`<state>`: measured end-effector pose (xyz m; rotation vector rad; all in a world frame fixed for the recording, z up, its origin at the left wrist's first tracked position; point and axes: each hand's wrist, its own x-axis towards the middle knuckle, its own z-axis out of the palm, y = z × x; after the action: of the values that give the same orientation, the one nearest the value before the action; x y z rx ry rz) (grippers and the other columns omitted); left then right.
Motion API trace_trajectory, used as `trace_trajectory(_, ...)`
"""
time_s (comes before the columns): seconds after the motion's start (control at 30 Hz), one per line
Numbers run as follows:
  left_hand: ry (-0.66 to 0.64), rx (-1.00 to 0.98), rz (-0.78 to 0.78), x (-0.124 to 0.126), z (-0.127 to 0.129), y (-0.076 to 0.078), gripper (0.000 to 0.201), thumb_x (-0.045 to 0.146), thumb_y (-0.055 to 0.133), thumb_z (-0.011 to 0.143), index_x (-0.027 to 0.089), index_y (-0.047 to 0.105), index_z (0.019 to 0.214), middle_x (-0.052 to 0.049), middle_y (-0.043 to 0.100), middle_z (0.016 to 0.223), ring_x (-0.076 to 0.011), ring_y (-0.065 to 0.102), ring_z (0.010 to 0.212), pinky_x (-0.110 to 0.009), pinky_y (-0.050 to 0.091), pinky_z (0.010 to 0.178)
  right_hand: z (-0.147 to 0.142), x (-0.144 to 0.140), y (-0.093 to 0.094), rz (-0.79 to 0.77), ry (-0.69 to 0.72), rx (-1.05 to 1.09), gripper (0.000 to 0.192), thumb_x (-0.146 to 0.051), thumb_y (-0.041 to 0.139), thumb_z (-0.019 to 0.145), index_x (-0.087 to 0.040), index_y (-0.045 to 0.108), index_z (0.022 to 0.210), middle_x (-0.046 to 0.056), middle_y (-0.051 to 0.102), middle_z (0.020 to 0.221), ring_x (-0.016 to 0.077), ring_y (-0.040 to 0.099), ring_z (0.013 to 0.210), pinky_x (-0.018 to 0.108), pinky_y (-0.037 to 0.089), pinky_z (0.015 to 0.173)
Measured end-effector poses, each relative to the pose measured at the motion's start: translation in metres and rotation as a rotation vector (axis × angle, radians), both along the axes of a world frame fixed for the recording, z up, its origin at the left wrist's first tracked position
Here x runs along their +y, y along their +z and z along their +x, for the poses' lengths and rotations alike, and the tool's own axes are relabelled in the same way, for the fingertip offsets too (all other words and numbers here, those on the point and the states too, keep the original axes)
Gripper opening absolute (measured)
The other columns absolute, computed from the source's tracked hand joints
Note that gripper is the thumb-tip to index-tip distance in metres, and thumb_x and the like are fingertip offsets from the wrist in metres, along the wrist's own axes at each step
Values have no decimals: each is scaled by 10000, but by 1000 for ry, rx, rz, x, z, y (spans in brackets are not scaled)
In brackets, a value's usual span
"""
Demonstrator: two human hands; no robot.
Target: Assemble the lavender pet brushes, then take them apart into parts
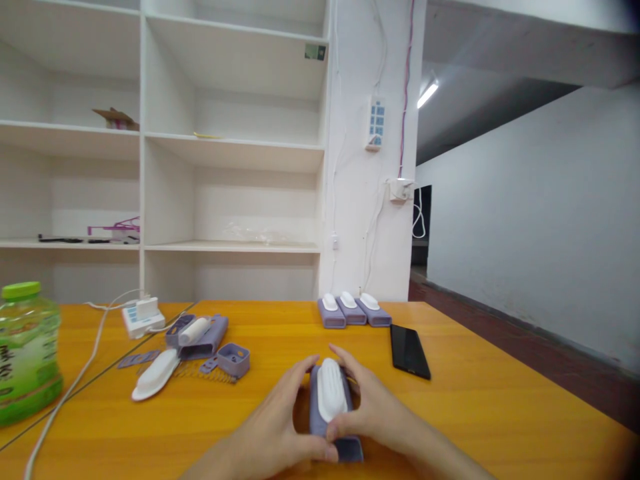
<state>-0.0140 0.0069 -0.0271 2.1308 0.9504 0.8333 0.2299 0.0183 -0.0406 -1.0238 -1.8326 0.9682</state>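
Both my hands clasp a lilac plastic box with a white ribbed oval piece on top (330,397), resting on the orange table (475,400). My left hand (280,427) wraps its left side, thumb at the near end. My right hand (370,407) holds the right side, fingers reaching over the far end. Three finished lilac units with white tops (353,310) stand in a row at the far edge of the table.
A black phone (409,350) lies right of my hands. To the left lie loose lilac and white parts (200,337), a white oval piece (155,375), springs, a power strip (143,315) with cable, and a green bottle (25,350). White shelves stand behind.
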Motion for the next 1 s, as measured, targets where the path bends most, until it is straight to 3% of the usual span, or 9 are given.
trace_trajectory(0.13,-102,-62,40,1,3,6,881,446,859,737,306,403,1477,-82,465,1532,-324,436,1390,-494,328,1187,7,3,-3,-115,138,139,1281,-356,1001,463,-222,321,1540,162,419,1559,305,446,1410,426,311,1194)
trace_trajectory(0.23,-145,-103,46,3,7,11,743,435,819,795,295,465,1433,-64,537,1462,-293,498,1327,-444,386,1142,10,3,-2,-125,162,153,1250,-347,998,483,-228,334,1535,166,441,1541,313,463,1399,447,323,1186)
trace_trajectory(0.43,-182,-82,-57,13,-1,16,895,437,904,679,286,464,1444,-61,577,1412,-297,555,1259,-429,438,1089,5,-8,9,-54,104,38,1223,-396,977,535,-256,316,1554,158,450,1529,328,494,1371,477,355,1171)
trace_trajectory(0.63,-35,73,31,13,-4,13,1156,533,947,526,257,407,1510,-121,461,1539,-375,419,1402,-528,279,1207,1,-17,10,44,22,-142,1111,-420,908,652,-284,297,1570,132,480,1510,339,505,1350,480,392,1146)
trace_trajectory(0.83,-18,83,92,8,-2,15,1034,539,888,641,265,395,1508,-113,497,1515,-364,467,1372,-510,360,1167,-5,-25,15,183,43,-295,924,-371,733,851,-297,196,1600,80,331,1626,301,356,1467,492,262,1220)
trace_trajectory(1.0,-55,132,88,5,-5,13,972,578,766,789,243,292,1569,-133,367,1613,-364,377,1448,-519,301,1206,-6,-30,22,168,63,-374,887,-424,651,916,-243,135,1613,79,187,1675,272,218,1530,464,177,1256)
